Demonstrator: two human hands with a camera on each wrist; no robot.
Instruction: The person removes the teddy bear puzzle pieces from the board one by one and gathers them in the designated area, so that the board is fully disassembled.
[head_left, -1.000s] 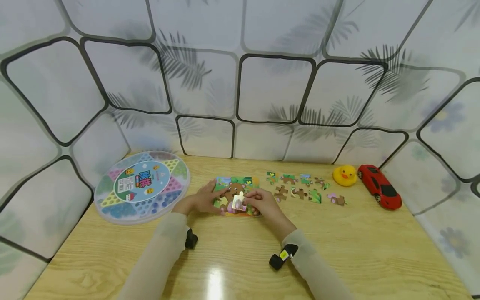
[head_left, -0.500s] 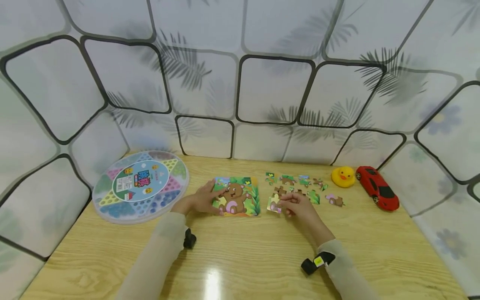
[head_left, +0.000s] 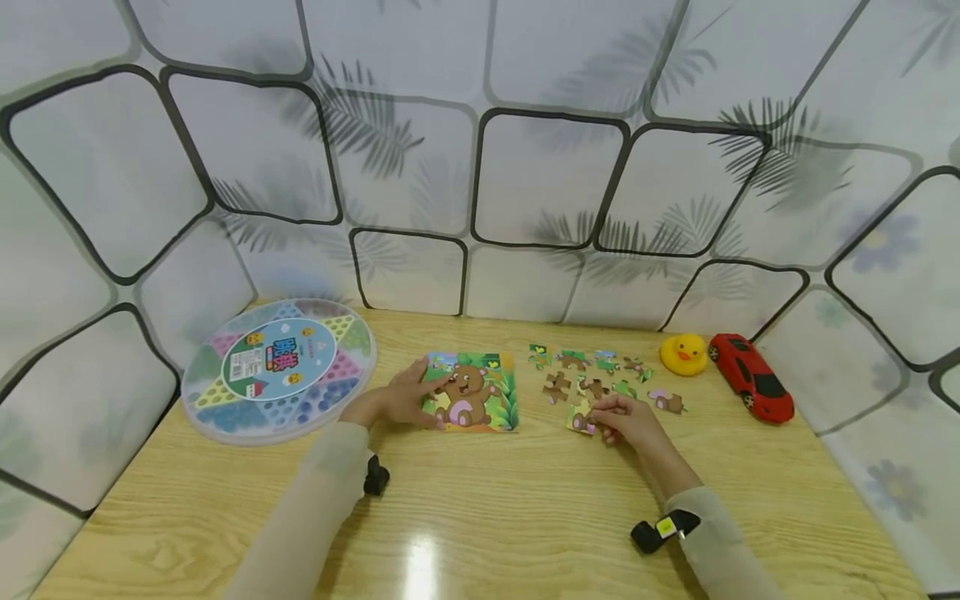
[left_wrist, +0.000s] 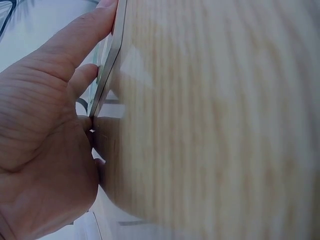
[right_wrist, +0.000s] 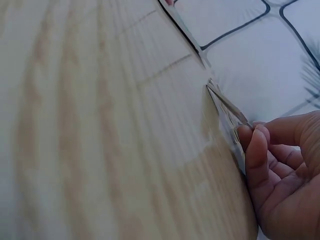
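Note:
A bear picture puzzle board [head_left: 491, 408] lies flat on the wooden table. My left hand [head_left: 405, 398] rests on its left side; in the left wrist view the thumb [left_wrist: 82, 37] lies along the edge of the board [left_wrist: 111, 60]. Over to the right, my right hand [head_left: 632, 423] pinches a jigsaw piece [head_left: 579, 418] between thumb and fingers, just in front of the loose pieces. Seen from the right wrist, that jigsaw piece [right_wrist: 230, 106] is tilted, its far edge low at the tabletop; whether it touches the table I cannot tell.
Several loose jigsaw pieces [head_left: 557, 386] lie in rough rows behind the right hand. A yellow rubber duck [head_left: 684, 355] and a red toy car [head_left: 752, 380] stand at the back right. A round Chinese checkers board [head_left: 348, 392] lies at the left. A patterned wall covering [head_left: 540, 175] borders the table.
My right hand has moved right with the pinched jigsaw piece, from over the bear board to beside the loose pieces. The left hand stays at the board's left side.

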